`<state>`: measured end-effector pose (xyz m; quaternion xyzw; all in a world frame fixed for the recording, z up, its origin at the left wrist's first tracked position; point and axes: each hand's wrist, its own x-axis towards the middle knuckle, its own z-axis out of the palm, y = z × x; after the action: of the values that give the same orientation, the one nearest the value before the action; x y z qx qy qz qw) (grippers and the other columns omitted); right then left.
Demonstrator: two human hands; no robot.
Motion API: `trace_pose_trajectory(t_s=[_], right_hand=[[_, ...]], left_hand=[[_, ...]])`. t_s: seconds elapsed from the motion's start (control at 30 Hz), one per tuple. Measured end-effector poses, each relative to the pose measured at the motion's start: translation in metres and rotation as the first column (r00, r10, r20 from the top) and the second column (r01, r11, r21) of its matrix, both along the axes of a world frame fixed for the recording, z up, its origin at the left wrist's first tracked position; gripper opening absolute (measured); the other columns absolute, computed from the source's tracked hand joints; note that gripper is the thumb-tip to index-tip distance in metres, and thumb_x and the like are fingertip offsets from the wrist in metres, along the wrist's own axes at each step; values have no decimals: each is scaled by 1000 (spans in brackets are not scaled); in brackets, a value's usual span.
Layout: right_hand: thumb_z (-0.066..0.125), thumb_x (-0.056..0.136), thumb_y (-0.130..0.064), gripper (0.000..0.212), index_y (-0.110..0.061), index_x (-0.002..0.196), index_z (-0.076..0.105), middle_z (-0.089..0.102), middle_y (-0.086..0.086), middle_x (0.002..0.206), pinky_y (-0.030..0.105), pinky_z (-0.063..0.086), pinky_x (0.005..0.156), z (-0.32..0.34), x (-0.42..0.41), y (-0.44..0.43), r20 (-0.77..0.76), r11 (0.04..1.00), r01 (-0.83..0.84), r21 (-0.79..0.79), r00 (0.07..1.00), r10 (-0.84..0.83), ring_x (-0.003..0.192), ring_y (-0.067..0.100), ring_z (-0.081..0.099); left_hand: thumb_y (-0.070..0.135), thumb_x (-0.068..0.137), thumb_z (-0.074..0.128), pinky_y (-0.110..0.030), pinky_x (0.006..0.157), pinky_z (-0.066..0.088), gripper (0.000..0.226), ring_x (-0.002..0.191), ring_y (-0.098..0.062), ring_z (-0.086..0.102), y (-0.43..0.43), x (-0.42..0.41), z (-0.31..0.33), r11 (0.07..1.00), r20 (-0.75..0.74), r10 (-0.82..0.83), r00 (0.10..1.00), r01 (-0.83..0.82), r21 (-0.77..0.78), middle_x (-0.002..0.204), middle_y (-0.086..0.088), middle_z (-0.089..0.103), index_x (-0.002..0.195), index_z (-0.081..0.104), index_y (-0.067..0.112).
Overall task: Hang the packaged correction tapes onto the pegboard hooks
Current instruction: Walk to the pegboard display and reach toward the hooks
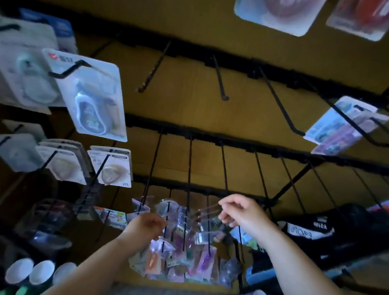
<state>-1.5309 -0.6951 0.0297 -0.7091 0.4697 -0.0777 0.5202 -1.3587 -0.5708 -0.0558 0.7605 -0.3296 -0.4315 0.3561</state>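
Note:
Several packaged correction tapes (pixel 182 256) hang in a crowded cluster on the lowest row of black pegboard hooks (pixel 189 174). My left hand (pixel 146 226) is at the left side of that cluster with its fingers curled round a small clear package; blur hides the exact grip. My right hand (pixel 239 210) is higher and to the right, thumb and forefinger pinching the end of a thin dark hook (pixel 205 210) that points left. A larger blue correction tape pack (pixel 94 100) hangs on a hook at the upper left.
Bare hooks (pixel 219 78) jut from the middle rail against the yellow board. More blister packs hang at the left (pixel 110 167), upper right (pixel 281 9) and right (pixel 342 126). Paper cups (pixel 42 272) stand at the bottom left and a black bag (pixel 320 230) lies at the right.

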Motion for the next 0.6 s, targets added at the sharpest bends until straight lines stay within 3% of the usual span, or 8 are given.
trace_pose_trajectory(t_s=[0.13, 0.23, 0.37, 0.47, 0.53, 0.6], right_hand=[[46, 93, -13, 21, -25, 81, 57, 63, -7, 73, 19, 46, 68, -9, -12, -21, -2, 975, -222, -12, 975, 222, 70, 9, 58], [45, 93, -8, 14, -17, 95, 55, 61, -4, 75, 14, 45, 66, -21, -26, -32, 51, 953, -301, -31, 952, 302, 67, 9, 56], [44, 92, -2, 23, -20, 106, 44, 57, 2, 81, 13, 43, 60, -35, -47, -32, 198, 959, -284, -27, 938, 283, 62, 8, 52], [43, 92, -2, 23, -18, 107, 47, 57, -4, 75, 19, 42, 62, -49, -63, -32, 186, 963, -270, -4, 946, 266, 62, 9, 52], [43, 91, -2, 22, -16, 106, 50, 58, -5, 72, 19, 42, 59, -61, -71, -32, 165, 961, -278, 6, 948, 273, 62, 10, 52], [42, 92, -1, 19, -15, 98, 53, 58, -4, 71, 16, 42, 57, -72, -74, -33, 156, 956, -288, 49, 948, 278, 60, 10, 51]], left_hand=[[1, 85, 54, -23, 59, 40, 33, 52, -16, 49, 3, -31, -11, 946, -60, 318, 946, -321, -49, 57, -3, 57, 58, 58, 19], [-1, 83, 57, -14, 45, 38, 33, 49, -13, 47, 12, -73, -23, 845, -39, 531, 847, -532, -43, 38, 7, 54, 56, 59, 19], [-7, 83, 56, -12, 44, 37, 36, 42, -7, 48, 27, -128, -30, 771, -16, 637, 771, -637, -10, 29, 11, 51, 54, 55, 16], [-6, 84, 54, -8, 36, 32, 34, 29, 1, 44, 39, -151, -30, 741, 8, 671, 741, -671, 15, 27, 10, 48, 57, 54, 15], [-3, 85, 54, -15, 42, 35, 35, 32, 0, 44, 47, -154, -36, 726, 21, 687, 727, -687, 40, 28, 9, 49, 57, 55, 17], [-1, 85, 55, -22, 49, 36, 33, 44, -13, 47, 52, -152, -46, 713, 13, 699, 715, -699, 65, 32, 6, 49, 56, 55, 15]])
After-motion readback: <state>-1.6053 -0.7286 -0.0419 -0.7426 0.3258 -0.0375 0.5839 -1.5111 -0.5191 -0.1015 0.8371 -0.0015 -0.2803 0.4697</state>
